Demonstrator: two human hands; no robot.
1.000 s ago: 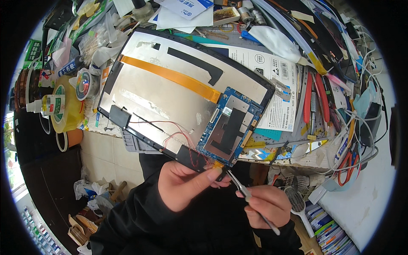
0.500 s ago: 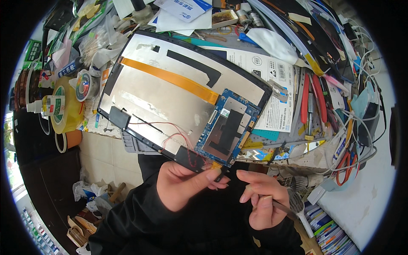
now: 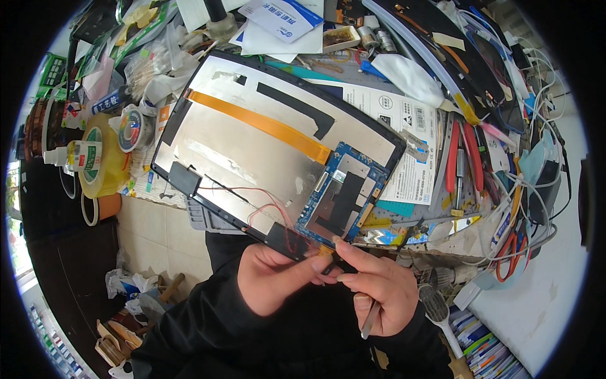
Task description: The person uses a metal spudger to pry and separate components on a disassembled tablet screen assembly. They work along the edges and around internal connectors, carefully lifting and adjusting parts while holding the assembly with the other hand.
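Note:
An opened tablet screen assembly point(image 3: 252, 139), its metal back facing up, is tilted over the bench edge. Its blue circuit board point(image 3: 372, 165) sits at the lower right, joined by an orange ribbon cable point(image 3: 265, 123) and thin red wires. My left hand point(image 3: 271, 278) grips the near edge between thumb and fingers, beside a small yellow-orange flex piece point(image 3: 324, 250). My right hand point(image 3: 385, 284) has its extended fingers at the board's near corner, close to my left fingertips. A slim metal tool point(image 3: 371, 319) is tucked in its curled fingers; its exact kind is unclear.
Bottles and a solder spool point(image 3: 134, 128) crowd the left of the bench. Red-handled pliers point(image 3: 452, 156), a screwdriver point(image 3: 459, 180) and orange-handled scissors point(image 3: 512, 252) lie at the right among white cables. Papers and a white pouch point(image 3: 407, 79) lie behind the tablet.
My right hand has moved left and up to the board's near corner, and the metal tool in it now points downward. The tablet has shifted slightly in view, still held by my left hand.

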